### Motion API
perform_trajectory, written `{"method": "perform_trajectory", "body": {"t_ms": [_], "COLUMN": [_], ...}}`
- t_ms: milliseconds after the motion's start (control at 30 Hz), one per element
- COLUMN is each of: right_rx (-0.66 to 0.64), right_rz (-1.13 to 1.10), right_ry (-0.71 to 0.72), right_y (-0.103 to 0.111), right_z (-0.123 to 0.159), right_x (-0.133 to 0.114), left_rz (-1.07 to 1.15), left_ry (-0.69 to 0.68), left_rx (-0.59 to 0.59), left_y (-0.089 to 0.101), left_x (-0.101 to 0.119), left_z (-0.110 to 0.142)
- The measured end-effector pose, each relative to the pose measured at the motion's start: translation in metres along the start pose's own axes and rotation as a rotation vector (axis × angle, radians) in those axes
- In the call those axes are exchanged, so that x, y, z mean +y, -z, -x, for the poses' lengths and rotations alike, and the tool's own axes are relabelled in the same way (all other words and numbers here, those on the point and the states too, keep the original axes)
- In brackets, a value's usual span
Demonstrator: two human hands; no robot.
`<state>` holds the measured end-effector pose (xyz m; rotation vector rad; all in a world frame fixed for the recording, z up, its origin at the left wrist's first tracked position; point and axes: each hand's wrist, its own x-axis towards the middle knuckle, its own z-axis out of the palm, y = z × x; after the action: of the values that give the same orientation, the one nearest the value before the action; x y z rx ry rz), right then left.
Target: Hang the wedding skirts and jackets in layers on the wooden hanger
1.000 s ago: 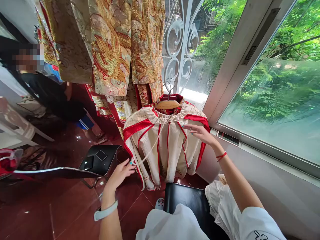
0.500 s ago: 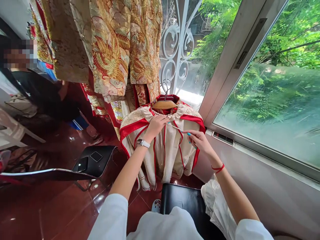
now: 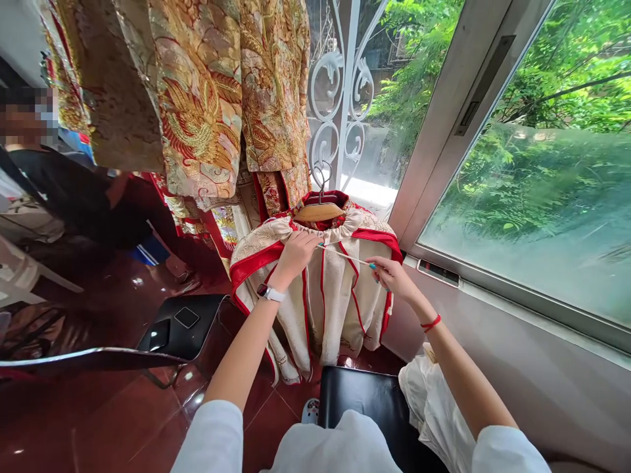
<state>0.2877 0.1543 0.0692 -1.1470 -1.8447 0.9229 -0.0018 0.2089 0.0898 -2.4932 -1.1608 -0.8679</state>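
A cream garment with red trim point(image 3: 334, 305) hangs on a wooden hanger point(image 3: 319, 211) in front of me, its neckline gathered into ruffles. My left hand point(image 3: 297, 257) is closed at the front of that neckline, fingertips pinching the gathered cloth where a thin white drawstring point(image 3: 345, 253) comes out. To the right, my right hand point(image 3: 392, 276) pinches the other part of the drawstring between thumb and fingers. The string runs straight and taut between both hands, across the front of the garment. What lies under my left fingers is partly hidden.
Gold embroidered garments point(image 3: 197, 112) hang at the upper left. A window frame point(image 3: 444, 144) and its sill are on the right. A black seat point(image 3: 359, 394) stands below me, white cloth point(image 3: 434, 394) beside it. A person point(image 3: 64, 184) is at the far left, near a black chair point(image 3: 197, 322).
My hands are farther apart, and a longer stretch of drawstring shows between them. The left hand has slid slightly left along the neckline. The view has shifted a little.
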Motion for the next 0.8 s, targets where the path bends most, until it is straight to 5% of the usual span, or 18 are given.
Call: {"method": "perform_trajectory", "body": {"t_ms": [100,267,400,500,633,800], "right_rx": [-0.049,-0.092,0.087,0.181,0.083,0.006], "right_rz": [0.005,-0.241,-0.054,0.142,0.027,0.065], "right_ry": [0.062,0.177,0.192,0.254,0.229,0.249], "right_y": [-0.022,-0.074,-0.103,-0.107,-0.094,-0.076], "right_z": [-0.022,-0.055,-0.074,-0.079,-0.077,-0.069], "right_x": [0.006,-0.02,-0.03,-0.026,-0.022,-0.034], "left_rz": [0.0,-0.022,-0.011,0.001,0.025,0.091], "left_ry": [-0.004,0.003,0.031,0.054,0.05,0.189], "left_rx": [-0.002,-0.023,-0.038,-0.042,-0.009,0.263], "left_y": [-0.001,0.0,0.003,0.006,0.008,0.001], "left_x": [0.004,0.007,0.01,0.013,0.019,0.031], "left_z": [0.003,0.004,0.005,0.005,0.01,0.033]}}
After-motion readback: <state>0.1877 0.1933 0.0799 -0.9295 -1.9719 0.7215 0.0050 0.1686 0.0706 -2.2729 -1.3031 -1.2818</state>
